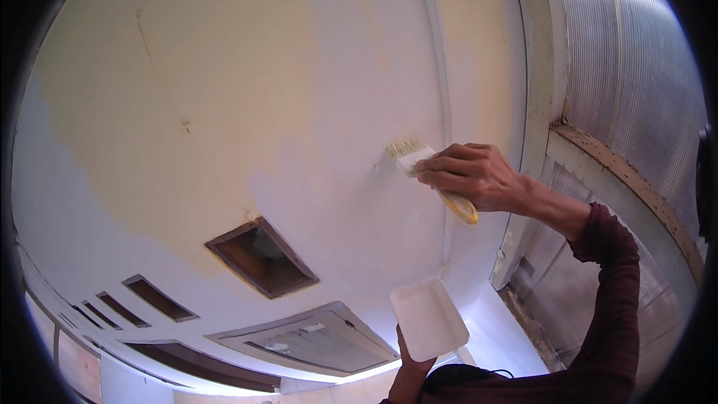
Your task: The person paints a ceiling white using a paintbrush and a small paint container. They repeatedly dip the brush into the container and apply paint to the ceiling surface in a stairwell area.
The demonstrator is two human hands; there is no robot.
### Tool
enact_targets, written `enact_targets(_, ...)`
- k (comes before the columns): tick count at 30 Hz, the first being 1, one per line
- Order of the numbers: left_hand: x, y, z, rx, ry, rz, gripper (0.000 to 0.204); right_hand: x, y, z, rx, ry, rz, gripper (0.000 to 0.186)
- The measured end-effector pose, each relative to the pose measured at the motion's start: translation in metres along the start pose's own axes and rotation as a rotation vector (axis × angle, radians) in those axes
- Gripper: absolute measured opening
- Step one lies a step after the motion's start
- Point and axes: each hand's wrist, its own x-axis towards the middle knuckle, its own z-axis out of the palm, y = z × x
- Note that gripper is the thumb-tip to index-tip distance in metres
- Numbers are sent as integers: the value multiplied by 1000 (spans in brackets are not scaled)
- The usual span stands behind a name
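Observation:
My right hand (467,176) grips a flat paintbrush (408,154) with a white ferrule and yellow handle, its pale bristles at the wall (351,105), on or very near the surface. The wall is patchy pale yellow and white. Lower in the view, my left hand (410,352) holds a shallow white rectangular tray (430,314), its fingers mostly hidden beneath and behind it.
Below left on the wall are a dark framed opening (262,256), narrow slots (158,296) and a framed glass window (314,333). A vertical moulding (441,90) runs beside the brush. At right are corrugated translucent panels (621,45) and a weathered beam (606,164).

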Motion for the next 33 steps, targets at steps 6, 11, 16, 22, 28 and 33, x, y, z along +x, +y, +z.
enact_targets(6,-2,1,0,-186,-12,-67,56,96,69,-58,139,69,335,19)
enact_targets(11,-7,3,-21,-271,18,-38,57,171,113,-94,113,313,351,21)
enact_targets(16,3,1,-3,-189,1,-90,55,183,124,-140,-17,561,330,20)
enact_targets(22,-9,2,-8,-245,22,-45,55,141,106,-58,-393,509,-70,27)
enact_targets(28,-3,2,-6,-223,33,-76,55,35,21,10,-297,232,-113,32)
enact_targets(33,-4,2,-3,-208,51,-54,56,-3,-11,18,102,112,67,23)
